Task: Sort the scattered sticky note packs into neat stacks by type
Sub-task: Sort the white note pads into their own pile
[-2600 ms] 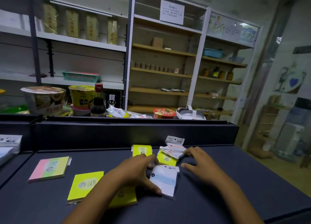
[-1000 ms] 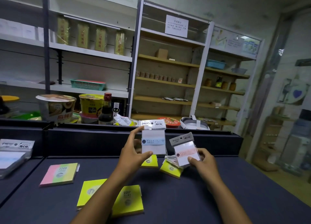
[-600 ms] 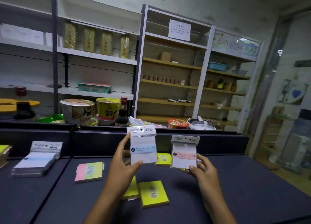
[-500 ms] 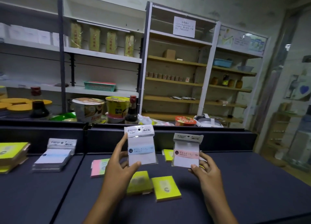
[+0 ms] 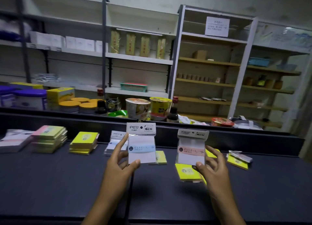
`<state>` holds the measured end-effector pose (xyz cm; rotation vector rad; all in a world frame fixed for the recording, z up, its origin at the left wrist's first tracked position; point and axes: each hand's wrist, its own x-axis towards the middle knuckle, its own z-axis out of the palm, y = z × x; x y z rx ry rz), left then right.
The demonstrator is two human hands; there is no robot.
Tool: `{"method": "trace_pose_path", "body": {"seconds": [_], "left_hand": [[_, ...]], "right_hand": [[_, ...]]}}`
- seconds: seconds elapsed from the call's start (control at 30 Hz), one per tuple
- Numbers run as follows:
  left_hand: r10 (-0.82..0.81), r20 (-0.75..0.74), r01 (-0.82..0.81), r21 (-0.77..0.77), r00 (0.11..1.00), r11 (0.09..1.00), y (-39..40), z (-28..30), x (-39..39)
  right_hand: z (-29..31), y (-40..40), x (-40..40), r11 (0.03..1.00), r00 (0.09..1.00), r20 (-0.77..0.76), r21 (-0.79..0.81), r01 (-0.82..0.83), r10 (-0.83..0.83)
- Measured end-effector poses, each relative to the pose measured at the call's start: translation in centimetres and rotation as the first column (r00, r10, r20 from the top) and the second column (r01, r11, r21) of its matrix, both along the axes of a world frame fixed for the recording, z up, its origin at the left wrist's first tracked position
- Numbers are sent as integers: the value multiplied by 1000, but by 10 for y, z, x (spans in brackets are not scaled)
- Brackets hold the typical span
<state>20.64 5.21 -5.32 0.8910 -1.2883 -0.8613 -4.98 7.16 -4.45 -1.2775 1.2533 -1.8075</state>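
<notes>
My left hand (image 5: pixel 120 164) holds up a white pack with a blue band (image 5: pixel 141 143), pinched at its lower edge. My right hand (image 5: pixel 211 165) holds a white pack with a pink band (image 5: pixel 191 147) the same way. On the dark counter (image 5: pixel 67 182) to the left stand a pink-green stack (image 5: pixel 49 138), a yellow stack (image 5: pixel 83 142), a pink-banded stack (image 5: pixel 12 140) and a blue-banded stack (image 5: pixel 114 143). Loose yellow pads lie under my right hand (image 5: pixel 186 173), behind the blue pack (image 5: pixel 161 157) and at the right (image 5: pixel 237 162), where a silver-wrapped pack (image 5: pixel 241 156) lies on top.
A raised dark ledge (image 5: pixel 236 137) runs along the counter's far edge. Behind it sit noodle cups (image 5: pixel 137 107), a sauce bottle (image 5: pixel 173 113), tins and boxes. Shelving fills the back wall.
My view has swung left, bringing the sorted stacks on the left into sight. Both hands lifted the two white packs off the counter and hold them side by side.
</notes>
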Motion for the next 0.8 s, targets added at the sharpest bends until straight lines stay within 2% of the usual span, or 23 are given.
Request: {"method": "trace_pose_path", "body": {"seconds": [0.2,0.43,0.7,0.8], "left_hand": [[124,7,-124,11,992,992,30,3,38],[186,98,-188,19,978,982,29,0,64],[190,198,-200,28,962,979,-37,3,86],[201,303,-219,25,932,975,-73,5,92]], "right_hand": [[7,5,41,994,993,-49,0,-111,111],[6,-7,77,983,979,-89,12,-185,186],[13,-42,107,984,979,-99,0,-181,180],[16,-60,115,988,983,-105,-5,-155,153]]}}
